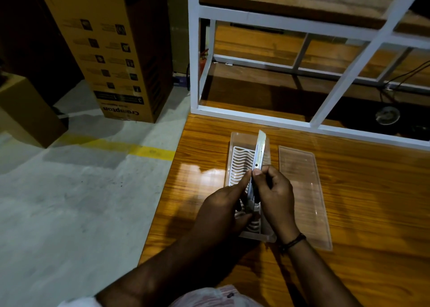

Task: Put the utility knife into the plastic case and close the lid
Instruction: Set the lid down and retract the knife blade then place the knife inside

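Note:
A silver utility knife [258,153] points away from me, its blade end raised above the clear plastic case [236,143]. The case lies lengthwise on the wooden table [360,213] and has a white ribbed insert [240,162] inside. Both hands hold the knife's handle end over the case. My left hand [223,206] pinches it from the left with the forefinger stretched along it. My right hand [277,195] grips it from the right, thumb on top. The clear lid [302,190] lies flat on the table just right of the case, detached.
A white metal frame [256,115] with wooden shelves stands on the table's far side. The table's left edge runs close to the case, with grey concrete floor and a yellow line beyond. A tall cardboard box [116,50] stands on the floor at upper left.

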A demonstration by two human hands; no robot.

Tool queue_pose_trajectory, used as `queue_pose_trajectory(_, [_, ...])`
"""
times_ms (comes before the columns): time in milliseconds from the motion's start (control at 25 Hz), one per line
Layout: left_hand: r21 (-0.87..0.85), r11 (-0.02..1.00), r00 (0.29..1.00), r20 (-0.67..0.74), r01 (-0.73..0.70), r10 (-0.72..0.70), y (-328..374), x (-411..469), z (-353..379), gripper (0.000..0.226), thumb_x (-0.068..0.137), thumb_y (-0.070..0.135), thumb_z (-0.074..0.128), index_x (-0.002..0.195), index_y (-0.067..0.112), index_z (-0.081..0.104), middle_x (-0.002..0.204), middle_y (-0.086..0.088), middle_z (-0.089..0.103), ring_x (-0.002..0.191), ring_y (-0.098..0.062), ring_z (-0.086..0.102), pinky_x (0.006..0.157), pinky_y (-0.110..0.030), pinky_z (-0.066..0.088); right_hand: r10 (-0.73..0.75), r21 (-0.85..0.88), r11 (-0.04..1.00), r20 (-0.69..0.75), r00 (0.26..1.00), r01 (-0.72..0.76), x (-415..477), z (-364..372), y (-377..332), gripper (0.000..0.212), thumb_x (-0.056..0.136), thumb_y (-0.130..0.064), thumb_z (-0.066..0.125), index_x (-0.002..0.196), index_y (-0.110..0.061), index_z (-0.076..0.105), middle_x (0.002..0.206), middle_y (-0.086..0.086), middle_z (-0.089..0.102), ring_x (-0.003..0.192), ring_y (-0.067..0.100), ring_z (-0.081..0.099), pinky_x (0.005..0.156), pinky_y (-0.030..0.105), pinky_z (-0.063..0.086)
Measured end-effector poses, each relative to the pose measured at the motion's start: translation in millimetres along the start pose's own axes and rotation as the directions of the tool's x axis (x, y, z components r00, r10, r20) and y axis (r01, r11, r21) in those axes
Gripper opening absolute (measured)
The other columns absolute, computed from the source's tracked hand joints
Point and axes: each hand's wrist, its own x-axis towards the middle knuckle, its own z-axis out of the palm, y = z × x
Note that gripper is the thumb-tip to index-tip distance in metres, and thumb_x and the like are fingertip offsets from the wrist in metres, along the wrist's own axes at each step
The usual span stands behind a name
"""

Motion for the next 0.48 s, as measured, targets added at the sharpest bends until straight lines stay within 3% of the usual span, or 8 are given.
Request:
queue_pose_trajectory(200, [0.038, 0.999, 0.999, -0.042, -0.021, 0.023, -1.6, 0.1, 3.8, 0.086, 0.084, 0.039, 0.071, 0.159, 0.022, 0.033, 0.096, -0.001, 0.075, 0.078, -0.015, 0.067, 0.067, -0.025, 0.051, 0.017, 0.085, 0.996, 0.072, 0.997, -0.023, -0.9, -1.6, 2.3, 0.020, 0.089, -0.035, 0.060, 0.096, -0.019, 0.069, 0.086, 0.018, 0.069, 0.084, 0.042, 0.065, 0.077, 0.058, 0.055])
queue_pose_trajectory(280, [0.030, 0.999, 0.998, -0.055, -0.030, 0.031, -2.0, 0.1, 4.4, 0.084, 0.085, 0.043, 0.065, 0.159, 0.020, 0.033, 0.097, -0.002, 0.075, 0.078, -0.016, 0.068, 0.067, -0.027, 0.052, 0.017, 0.101, 0.995, 0.103, 0.994, -0.028, -3.9, -2.5, -0.7, 0.017, 0.089, -0.028, 0.061, 0.103, -0.026, 0.070, 0.091, 0.011, 0.073, 0.088, 0.035, 0.069, 0.081, 0.053, 0.057])
queue_pose_trajectory(480, [0.022, 0.999, 0.997, -0.062, -0.038, 0.039, -4.9, -1.8, 5.8, 0.091, 0.082, 0.031, 0.074, 0.160, 0.020, 0.030, 0.098, -0.002, 0.076, 0.080, -0.016, 0.069, 0.068, -0.018, 0.044, 0.004, 0.075, 0.997, 0.180, 0.984, -0.018, -7.0, -3.7, -3.3, 0.039, 0.088, -0.016, 0.058, 0.121, -0.036, 0.064, 0.117, -0.007, 0.074, 0.109, 0.013, 0.070, 0.092, 0.039, 0.058])
